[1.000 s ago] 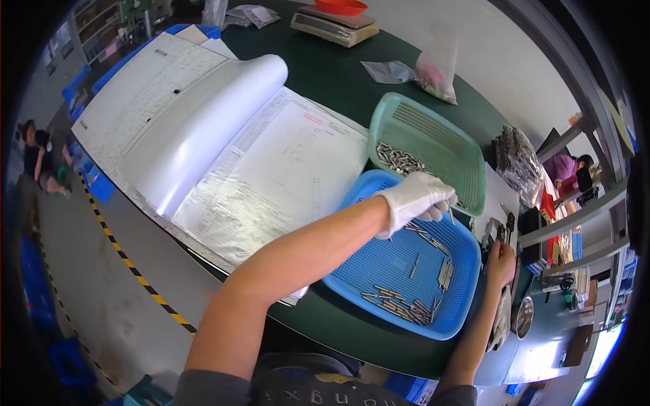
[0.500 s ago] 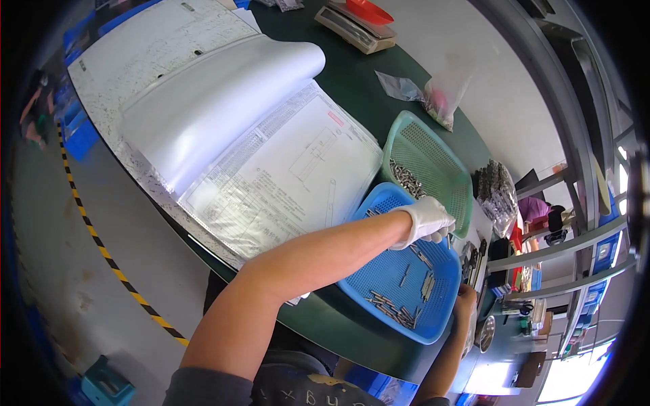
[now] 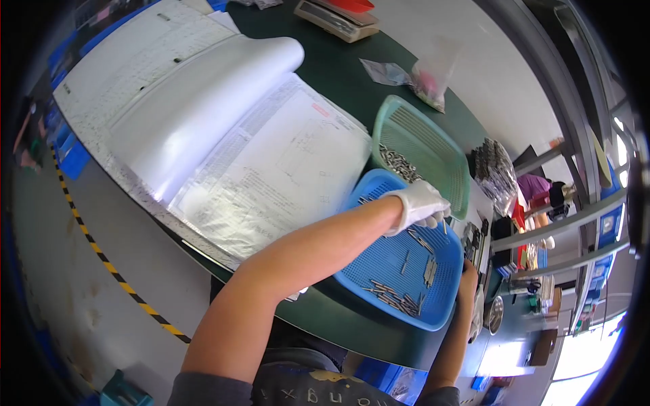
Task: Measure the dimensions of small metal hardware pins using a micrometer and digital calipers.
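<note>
My left hand (image 3: 421, 204), in a white glove, reaches over the far part of a blue mesh basket (image 3: 359, 284). Its fingers are pinched, and a thin metal pin (image 3: 445, 229) pokes out below the fingertips. Inside the blue basket lie loose metal pins (image 3: 394, 298), in a heap at the near end and a few along the right side. My right hand (image 3: 468, 276) is just past the basket's right rim, beside a dark metal fixture (image 3: 470, 238); its fingers are mostly hidden. Behind stands a green mesh basket (image 3: 423, 139) with a pile of small metal parts (image 3: 398, 162).
To the left, an open folder of plastic-sleeved drawings (image 3: 271, 155) covers much of the green table (image 3: 338, 64). A scale (image 3: 335, 20) with a red tray and plastic bags (image 3: 428, 84) sit at the back. A metal bowl (image 3: 495, 314) and shelf frame (image 3: 569, 220) are on the right.
The whole view has shifted slightly, so the table and baskets sit a little higher. My left hand stays over the blue basket with its fingers pinched; my right hand remains by the fixture.
</note>
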`<state>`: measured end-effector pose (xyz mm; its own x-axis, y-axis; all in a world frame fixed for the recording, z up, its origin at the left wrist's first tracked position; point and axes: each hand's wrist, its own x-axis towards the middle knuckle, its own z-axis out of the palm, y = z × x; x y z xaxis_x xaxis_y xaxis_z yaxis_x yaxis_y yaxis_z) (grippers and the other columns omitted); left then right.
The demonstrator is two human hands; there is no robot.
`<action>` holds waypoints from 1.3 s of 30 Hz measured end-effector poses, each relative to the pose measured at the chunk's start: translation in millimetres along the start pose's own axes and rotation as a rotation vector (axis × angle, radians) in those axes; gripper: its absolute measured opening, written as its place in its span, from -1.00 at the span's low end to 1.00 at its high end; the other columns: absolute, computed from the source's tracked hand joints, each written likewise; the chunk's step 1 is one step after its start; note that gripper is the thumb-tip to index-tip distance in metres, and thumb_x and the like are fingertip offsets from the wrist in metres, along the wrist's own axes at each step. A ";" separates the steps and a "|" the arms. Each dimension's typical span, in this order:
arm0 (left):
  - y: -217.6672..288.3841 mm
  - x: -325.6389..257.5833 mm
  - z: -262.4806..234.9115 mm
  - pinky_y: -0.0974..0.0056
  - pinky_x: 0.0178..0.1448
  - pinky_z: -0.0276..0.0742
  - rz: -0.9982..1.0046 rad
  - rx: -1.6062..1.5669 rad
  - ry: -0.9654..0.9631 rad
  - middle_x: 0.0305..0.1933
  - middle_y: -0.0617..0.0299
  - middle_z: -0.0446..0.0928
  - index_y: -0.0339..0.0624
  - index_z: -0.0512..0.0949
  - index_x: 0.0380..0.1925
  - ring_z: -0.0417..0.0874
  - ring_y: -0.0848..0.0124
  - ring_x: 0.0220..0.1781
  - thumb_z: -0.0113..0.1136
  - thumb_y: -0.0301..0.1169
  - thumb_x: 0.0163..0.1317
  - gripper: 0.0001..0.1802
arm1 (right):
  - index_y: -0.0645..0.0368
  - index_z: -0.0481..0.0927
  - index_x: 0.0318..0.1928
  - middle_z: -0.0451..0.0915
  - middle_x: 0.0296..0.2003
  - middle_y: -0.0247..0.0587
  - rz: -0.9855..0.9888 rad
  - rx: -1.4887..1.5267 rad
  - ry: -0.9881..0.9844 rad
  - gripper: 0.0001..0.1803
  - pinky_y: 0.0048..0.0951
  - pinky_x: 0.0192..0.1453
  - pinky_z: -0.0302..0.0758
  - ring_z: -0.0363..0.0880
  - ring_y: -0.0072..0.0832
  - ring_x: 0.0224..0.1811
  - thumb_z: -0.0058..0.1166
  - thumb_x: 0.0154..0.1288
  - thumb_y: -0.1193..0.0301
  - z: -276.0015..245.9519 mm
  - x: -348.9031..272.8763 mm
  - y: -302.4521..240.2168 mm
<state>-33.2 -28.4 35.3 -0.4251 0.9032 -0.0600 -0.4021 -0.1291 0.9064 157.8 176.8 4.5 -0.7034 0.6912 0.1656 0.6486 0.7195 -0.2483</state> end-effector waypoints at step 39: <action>2.1 -9.5 15.4 0.49 -0.35 0.38 -0.239 0.151 -0.167 -0.51 0.33 0.41 -0.30 0.46 -0.41 0.40 0.61 -0.50 0.09 -0.22 0.12 -0.69 | 0.38 0.46 -0.43 0.49 -0.56 0.01 -0.229 2.005 -0.395 -0.14 -0.68 -0.80 0.14 0.22 -0.58 -0.84 -0.65 0.15 -0.24 -28.1 5.3 -97.9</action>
<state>-17.5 -30.9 44.3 -0.1891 0.9570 -0.2199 -0.3445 0.1451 0.9275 98.8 111.9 56.5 -0.8977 0.3719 0.2364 -0.4035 -0.4783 -0.7800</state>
